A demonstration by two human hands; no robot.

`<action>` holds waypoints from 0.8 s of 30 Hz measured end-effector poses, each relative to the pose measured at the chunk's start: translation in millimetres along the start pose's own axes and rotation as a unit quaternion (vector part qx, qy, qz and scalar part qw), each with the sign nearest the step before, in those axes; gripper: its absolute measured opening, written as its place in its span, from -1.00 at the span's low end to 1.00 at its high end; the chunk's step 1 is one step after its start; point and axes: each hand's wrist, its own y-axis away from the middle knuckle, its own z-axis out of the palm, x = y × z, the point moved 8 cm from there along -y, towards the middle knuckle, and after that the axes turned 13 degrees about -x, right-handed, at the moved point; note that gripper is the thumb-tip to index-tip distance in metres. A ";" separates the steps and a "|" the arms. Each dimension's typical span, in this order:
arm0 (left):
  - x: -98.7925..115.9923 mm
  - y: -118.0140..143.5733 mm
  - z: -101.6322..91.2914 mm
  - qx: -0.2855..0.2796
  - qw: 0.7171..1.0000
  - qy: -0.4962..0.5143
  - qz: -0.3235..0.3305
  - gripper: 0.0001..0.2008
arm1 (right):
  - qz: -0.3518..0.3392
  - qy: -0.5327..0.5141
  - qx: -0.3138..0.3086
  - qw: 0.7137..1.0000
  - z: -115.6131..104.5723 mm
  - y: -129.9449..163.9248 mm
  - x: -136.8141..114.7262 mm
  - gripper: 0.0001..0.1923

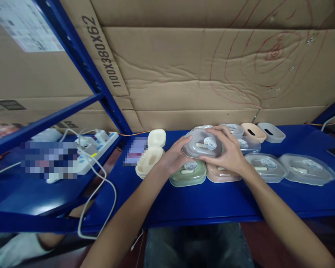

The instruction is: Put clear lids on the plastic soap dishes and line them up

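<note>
Soapbox (202, 144) is clasped between left hand (173, 156) and right hand (229, 152), both grips closed on it. Green soapbox (188, 174) is seen just below the grip.

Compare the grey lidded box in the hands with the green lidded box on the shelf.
The grey box is lifted, held by the left hand and right hand; the green box rests on the blue shelf. Grey base versus green base. The grey box tilts; the green one lies flat. Both have clear lids with round stickers.
</note>
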 end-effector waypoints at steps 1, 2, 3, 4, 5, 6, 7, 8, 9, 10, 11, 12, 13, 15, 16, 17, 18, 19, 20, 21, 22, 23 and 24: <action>0.0 0.0 0.2 -0.003 1.000 -0.002 0.001 -0.59 | -0.001 0.000 0.002 1.000 -0.1 0.2 -0.1 -0.17; 0.2 -0.1 0.6 -0.007 1.000 -0.003 0.003 -0.58 | -0.002 0.000 0.004 1.000 -0.4 0.4 -0.2 -0.18; 0.5 -0.2 1.1 -0.010 1.000 -0.003 0.006 -0.58 | -0.003 0.000 0.006 1.000 -0.8 0.7 -0.2 -0.18; 0.7 -0.2 1.4 -0.010 1.000 -0.001 0.009 -0.59 | -0.003 0.000 0.008 1.000 -1.3 1.0 -0.1 -0.18; 0.8 -0.4 1.4 -0.008 1.000 0.002 0.011 -0.60 | -0.002 0.001 0.011 1.000 -1.8 1.4 0.1 -0.18; 0.7 -0.5 1.2 -0.004 1.000 0.007 0.012 -0.61 | -0.002 0.003 0.013 1.000 -2.2 1.6 0.3 -0.17; 0.6 -0.6 0.8 0.001 1.000 0.012 0.013 -0.62 | -0.001 0.004 0.014 1.000 -2.4 1.8 0.3 -0.17; 0.4 -0.7 0.4 0.007 1.000 0.017 0.014 -0.63 | -0.001 0.007 0.014 1.000 -2.4 1.9 0.0 -0.17; 0.2 -0.9 0.2 0.012 1.000 0.020 0.014 -0.63 | -0.002 0.010 0.012 1.000 -2.2 1.8 -0.4 -0.17; 0.2 -0.9 0.5 0.016 1.000 0.023 0.013 -0.63 | -0.005 0.013 0.009 1.000 -1.7 1.7 -1.1 -0.17; 0.2 -0.9 1.2 0.017 0.999 0.024 0.012 -0.62 | -0.008 0.017 0.005 1.000 -1.2 1.7 -1.9 -0.17; 0.4 -0.8 2.2 0.018 0.999 0.025 0.011 -0.62 | -0.010 0.020 0.003 1.000 -0.9 1.6 -2.6 -0.17; 0.6 -0.6 3.5 0.018 0.999 0.026 0.010 -0.61 | -0.012 0.022 0.001 1.000 -0.7 1.6 -3.0 -0.17; 1.4 0.1 6.6 0.015 0.999 0.028 0.010 -0.58 | -0.013 0.024 -0.001 1.000 -0.7 1.6 -3.0 -0.18; 1.9 0.5 7.8 0.015 0.999 0.030 0.011 -0.57 | -0.010 0.023 -0.002 1.000 -0.7 1.5 -2.6 -0.19; 2.4 1.1 8.4 0.017 0.999 0.029 0.012 -0.57 | -0.008 0.021 -0.004 1.000 -0.6 1.3 -2.1 -0.19; 2.9 1.8 8.3 0.022 0.999 0.025 0.012 -0.57 | -0.007 0.019 -0.008 1.000 -0.3 1.1 -1.9 -0.19; 3.4 2.6 7.7 0.029 0.999 0.021 0.013 -0.58 | -0.007 0.017 -0.013 1.000 0.2 0.8 -2.1 -0.19; 3.9 3.5 6.9 0.037 0.999 0.016 0.013 -0.60 | -0.008 0.015 -0.017 1.000 0.7 0.4 -2.4 -0.19; 4.5 4.3 6.1 0.043 0.999 0.011 0.013 -0.60 | -0.009 0.015 -0.021 1.000 1.1 0.2 -2.8 -0.19; 5.0 4.9 5.6 0.047 0.999 0.007 0.012 -0.60 | -0.010 0.015 -0.022 1.000 1.3 0.0 -3.3 -0.18; 5.5 5.3 5.3 0.048 0.999 0.004 0.011 -0.59 | -0.011 0.015 -0.024 1.000 1.6 -0.1 -3.6 -0.18; 6.0 5.5 5.2 0.048 0.999 0.002 0.010 -0.59 | -0.012 0.014 -0.024 1.000 1.7 -0.1 -3.9 -0.17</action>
